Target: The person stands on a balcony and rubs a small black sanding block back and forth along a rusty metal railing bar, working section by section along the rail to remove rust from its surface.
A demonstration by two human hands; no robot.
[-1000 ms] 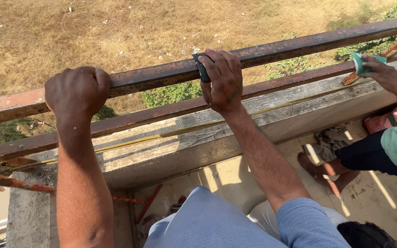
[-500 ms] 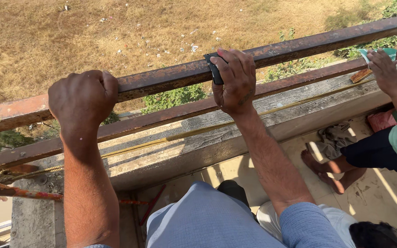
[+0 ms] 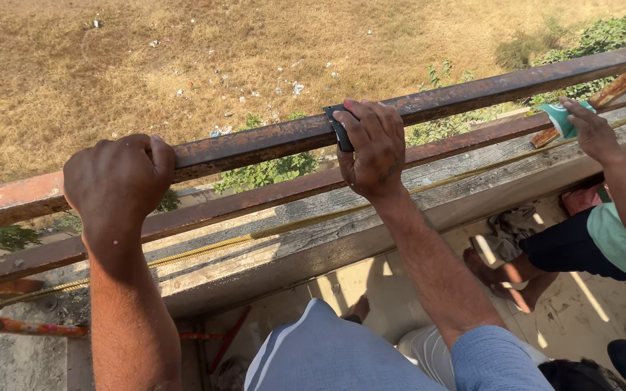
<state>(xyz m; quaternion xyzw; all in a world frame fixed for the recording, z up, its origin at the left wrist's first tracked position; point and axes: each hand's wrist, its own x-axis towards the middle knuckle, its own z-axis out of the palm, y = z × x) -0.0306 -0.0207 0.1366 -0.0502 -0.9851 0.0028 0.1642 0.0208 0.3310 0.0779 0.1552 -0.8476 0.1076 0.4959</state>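
From the head camera, the left hand [image 3: 119,181] is closed in a fist around the rusty top rail [image 3: 255,147], knuckles up, gripping it firmly. Well apart along the same rail, the right hand [image 3: 375,147] is wrapped over the bar, and under its fingers it presses a small black block [image 3: 340,130] flat against the near face of the rail; only the block's left edge shows past the fingertips. Just below both hands runs a second rusty rail [image 3: 269,197], parallel to the first, and below that a weathered concrete ledge [image 3: 313,239] with a thin yellowish rope [image 3: 204,250] lying along it. Beyond the hands, far beneath the rails, lies dry grass ground [image 3: 182,58] dotted with litter and a few green weeds [image 3: 266,172]. To the right of the right hand, another person's hand [image 3: 594,134] touches the lower rail and holds a green and white wad [image 3: 561,118]. That person's bare feet [image 3: 498,279] stand on the pale floor [image 3: 371,289] below the right forearm. A red-orange rod [image 3: 30,328] lies low, beneath the left forearm
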